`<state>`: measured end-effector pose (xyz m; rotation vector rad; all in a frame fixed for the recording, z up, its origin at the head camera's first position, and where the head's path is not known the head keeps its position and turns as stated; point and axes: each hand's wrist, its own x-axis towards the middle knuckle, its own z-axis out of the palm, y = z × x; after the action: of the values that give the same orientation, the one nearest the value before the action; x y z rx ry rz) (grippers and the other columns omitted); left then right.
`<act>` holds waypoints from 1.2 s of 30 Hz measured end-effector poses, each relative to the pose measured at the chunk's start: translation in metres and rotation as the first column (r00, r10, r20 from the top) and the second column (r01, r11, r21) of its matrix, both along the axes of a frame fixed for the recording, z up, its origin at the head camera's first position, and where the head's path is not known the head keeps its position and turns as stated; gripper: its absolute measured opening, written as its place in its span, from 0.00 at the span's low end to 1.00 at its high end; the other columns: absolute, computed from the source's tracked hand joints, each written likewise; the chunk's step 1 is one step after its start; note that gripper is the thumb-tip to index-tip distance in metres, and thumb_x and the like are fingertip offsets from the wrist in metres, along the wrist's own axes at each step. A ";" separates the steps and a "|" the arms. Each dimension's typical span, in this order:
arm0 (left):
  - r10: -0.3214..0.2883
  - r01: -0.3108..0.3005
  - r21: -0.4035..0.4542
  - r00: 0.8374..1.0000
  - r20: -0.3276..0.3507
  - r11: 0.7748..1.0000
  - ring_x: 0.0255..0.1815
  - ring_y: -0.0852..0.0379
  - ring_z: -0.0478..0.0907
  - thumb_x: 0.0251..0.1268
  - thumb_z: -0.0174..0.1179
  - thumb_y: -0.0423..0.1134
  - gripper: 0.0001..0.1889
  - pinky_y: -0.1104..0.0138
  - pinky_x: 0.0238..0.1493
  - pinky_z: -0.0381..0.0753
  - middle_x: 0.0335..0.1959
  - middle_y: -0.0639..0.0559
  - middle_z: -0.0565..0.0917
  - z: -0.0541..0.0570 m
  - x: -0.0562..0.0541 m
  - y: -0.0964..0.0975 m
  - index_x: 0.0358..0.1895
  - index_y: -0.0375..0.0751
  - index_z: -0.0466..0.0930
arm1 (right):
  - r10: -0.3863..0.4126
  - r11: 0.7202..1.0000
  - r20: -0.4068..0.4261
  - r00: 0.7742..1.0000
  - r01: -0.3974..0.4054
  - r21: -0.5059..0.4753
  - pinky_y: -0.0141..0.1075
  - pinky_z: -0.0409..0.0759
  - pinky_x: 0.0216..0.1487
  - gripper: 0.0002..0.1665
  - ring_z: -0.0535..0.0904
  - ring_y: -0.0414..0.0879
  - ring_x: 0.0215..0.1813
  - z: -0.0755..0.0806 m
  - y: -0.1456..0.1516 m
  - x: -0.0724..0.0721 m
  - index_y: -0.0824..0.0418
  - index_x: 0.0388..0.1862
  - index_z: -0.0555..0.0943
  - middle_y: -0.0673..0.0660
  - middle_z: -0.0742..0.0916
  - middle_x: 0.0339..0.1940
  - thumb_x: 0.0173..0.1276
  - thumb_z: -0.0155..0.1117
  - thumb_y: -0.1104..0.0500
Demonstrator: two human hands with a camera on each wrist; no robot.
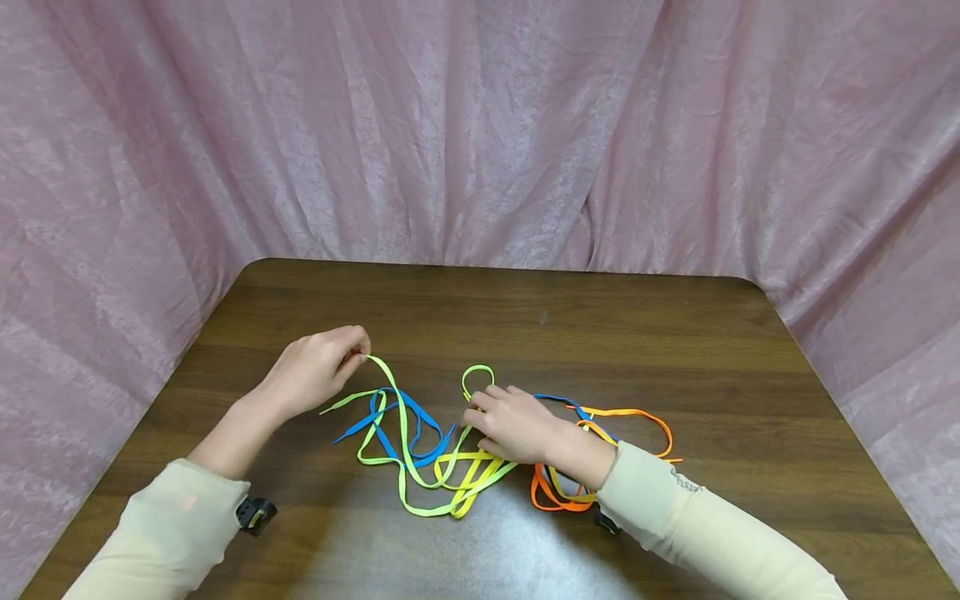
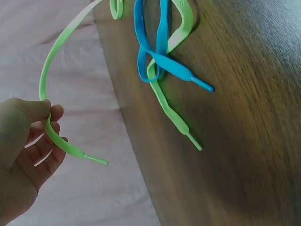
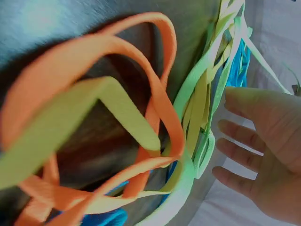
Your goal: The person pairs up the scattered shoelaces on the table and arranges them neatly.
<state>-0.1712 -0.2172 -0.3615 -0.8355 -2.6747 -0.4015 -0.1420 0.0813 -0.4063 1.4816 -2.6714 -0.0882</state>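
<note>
My left hand (image 1: 318,367) is raised above the table's left part and pinches a lime-green shoelace (image 2: 44,70) near one end. The tipped end of that lace hangs below the thumb in the left wrist view. From there the lace drops to a loose tangle. My right hand (image 1: 521,425) is over the middle of the tangle, its fingers loosely spread. In the right wrist view the thumb is close to the green strands, and no lace shows gripped. A blue shoelace (image 1: 426,418), a yellow shoelace (image 1: 467,492) and an orange shoelace (image 3: 162,101) cross the green one.
The laces lie on a dark brown wooden table (image 1: 375,308). Orange loops and a blue strand extend right, partly under my right forearm. A pink curtain (image 1: 480,133) hangs behind and at both sides of the table.
</note>
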 end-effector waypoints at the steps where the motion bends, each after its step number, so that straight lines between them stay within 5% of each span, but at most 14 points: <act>1: 0.004 -0.004 -0.002 1.000 0.003 1.000 0.19 0.62 0.66 0.56 0.59 0.31 0.08 0.68 0.20 0.65 0.24 0.62 0.72 0.000 0.000 -0.002 0.29 0.49 0.72 | -0.010 1.000 -0.001 1.000 0.010 0.010 0.35 0.73 0.37 0.18 0.74 0.44 0.46 0.000 -0.002 -0.002 0.49 0.48 0.79 0.48 0.79 0.44 0.57 0.66 0.51; 11: 0.044 -0.043 -0.015 0.998 0.035 0.999 0.21 0.62 0.68 0.55 0.59 0.31 0.07 0.65 0.21 0.67 0.23 0.61 0.73 0.000 -0.002 -0.016 0.31 0.48 0.74 | -0.029 0.994 -0.059 0.998 0.036 0.107 0.34 0.70 0.36 0.12 0.71 0.44 0.43 -0.007 -0.018 -0.006 0.50 0.41 0.78 0.48 0.78 0.38 0.58 0.66 0.52; 15: 0.054 -0.053 -0.012 0.998 0.028 0.998 0.21 0.61 0.68 0.55 0.59 0.30 0.07 0.64 0.21 0.67 0.23 0.61 0.73 -0.001 -0.004 -0.022 0.31 0.48 0.73 | -0.024 0.994 -0.082 0.996 0.033 0.109 0.34 0.69 0.34 0.03 0.70 0.44 0.39 -0.010 -0.021 -0.006 0.51 0.36 0.79 0.48 0.77 0.35 0.64 0.59 0.56; 19: 0.066 -0.066 -0.007 0.997 0.028 0.998 0.21 0.61 0.68 0.54 0.60 0.30 0.07 0.64 0.21 0.67 0.23 0.61 0.73 -0.003 -0.004 -0.026 0.31 0.47 0.74 | -0.018 0.994 -0.076 0.997 0.026 0.106 0.35 0.70 0.34 0.06 0.71 0.43 0.38 -0.011 -0.022 -0.006 0.51 0.35 0.79 0.47 0.78 0.33 0.69 0.53 0.57; 28: 0.100 -0.100 -0.002 0.995 0.016 0.995 0.20 0.62 0.68 0.54 0.61 0.30 0.08 0.64 0.21 0.66 0.22 0.61 0.74 -0.006 -0.004 -0.036 0.30 0.48 0.75 | 0.007 0.994 -0.020 1.000 -0.009 -0.107 0.31 0.66 0.27 0.07 0.72 0.41 0.26 0.001 -0.011 -0.016 0.52 0.27 0.72 0.43 0.77 0.23 0.65 0.56 0.60; 36: 0.126 -0.126 0.007 0.992 0.026 0.992 0.27 0.56 0.78 0.55 0.61 0.31 0.07 0.56 0.25 0.73 0.32 0.56 0.82 -0.008 -0.005 -0.046 0.32 0.49 0.79 | -0.012 0.981 0.008 1.000 0.013 -0.193 0.32 0.68 0.30 0.05 0.72 0.39 0.28 0.017 0.006 -0.027 0.53 0.30 0.75 0.45 0.78 0.26 0.61 0.61 0.62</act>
<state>-0.1766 -0.2634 -0.3693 -0.6591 -2.7287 -0.3950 -0.1690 0.0874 -0.3895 1.4080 -2.6076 0.1708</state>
